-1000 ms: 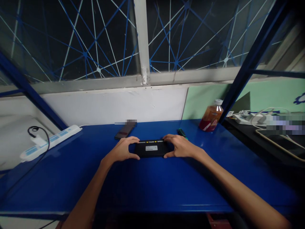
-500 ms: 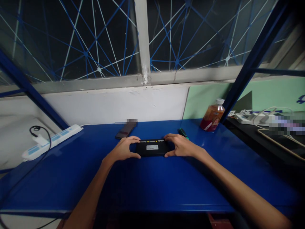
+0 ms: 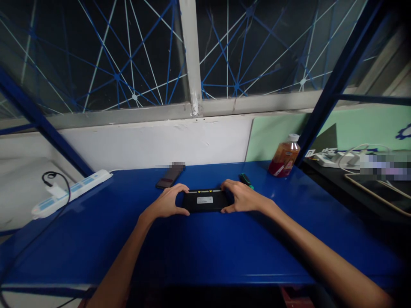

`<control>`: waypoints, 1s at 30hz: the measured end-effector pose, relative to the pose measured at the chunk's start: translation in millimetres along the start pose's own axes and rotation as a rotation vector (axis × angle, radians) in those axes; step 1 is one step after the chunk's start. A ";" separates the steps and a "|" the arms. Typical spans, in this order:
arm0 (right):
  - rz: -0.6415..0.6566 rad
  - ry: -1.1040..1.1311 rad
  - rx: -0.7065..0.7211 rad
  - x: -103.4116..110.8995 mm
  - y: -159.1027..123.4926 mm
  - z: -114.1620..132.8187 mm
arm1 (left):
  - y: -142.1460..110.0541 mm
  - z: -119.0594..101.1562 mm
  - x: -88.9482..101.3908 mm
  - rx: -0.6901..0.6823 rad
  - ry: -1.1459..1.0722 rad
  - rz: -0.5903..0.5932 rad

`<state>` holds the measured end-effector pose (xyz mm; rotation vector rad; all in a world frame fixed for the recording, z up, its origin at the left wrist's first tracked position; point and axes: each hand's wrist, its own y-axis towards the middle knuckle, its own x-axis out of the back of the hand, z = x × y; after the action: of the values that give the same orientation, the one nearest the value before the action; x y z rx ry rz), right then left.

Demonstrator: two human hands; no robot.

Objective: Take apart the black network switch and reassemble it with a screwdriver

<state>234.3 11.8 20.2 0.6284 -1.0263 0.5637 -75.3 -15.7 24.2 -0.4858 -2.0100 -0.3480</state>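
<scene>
A flat black rectangular case [image 3: 205, 206] lies in the middle, with a white label and small yellow triangle marks along its far edge. My left hand [image 3: 167, 201] grips its left end, thumb at the near edge and fingers at the far edge. At the other end my right hand [image 3: 240, 196] holds it the same way. Just behind my right hand is a dark green-and-black tool handle [image 3: 245, 179], partly hidden. A dark phone [image 3: 170, 176] lies beyond my left hand.
All this sits on a blue tabletop [image 3: 205, 244]. A white power strip [image 3: 73, 192] with a black cable is at the left. A bottle of reddish drink [image 3: 284, 157] stands at the back right, near a blue frame post [image 3: 324, 92]. Further right are tangled white cables [image 3: 351, 158].
The camera view has shifted very slightly. Both hands keep their hold on the black case, which stays in about the same place.
</scene>
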 end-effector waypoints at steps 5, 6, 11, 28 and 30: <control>0.023 0.011 0.005 -0.1 1.3 -4.1 | -0.3 1.8 -0.5 0.004 0.035 -0.002; 0.031 0.016 0.007 0.0 1.6 -5.0 | -0.3 1.9 -0.5 0.007 0.036 -0.002; 0.049 0.028 0.009 1.9 1.8 -6.4 | 0.4 2.0 -0.8 -0.009 0.017 0.000; 0.027 0.000 0.007 1.2 1.7 -6.4 | -0.5 7.8 -4.0 -0.011 0.013 -0.020; 0.025 -0.002 0.009 1.5 1.7 -6.1 | -0.5 7.8 -4.0 -0.010 0.013 -0.021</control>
<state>237.5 17.5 19.7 0.6246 -1.0355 0.5898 -79.8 -13.5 17.1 -0.4678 -2.0025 -0.3740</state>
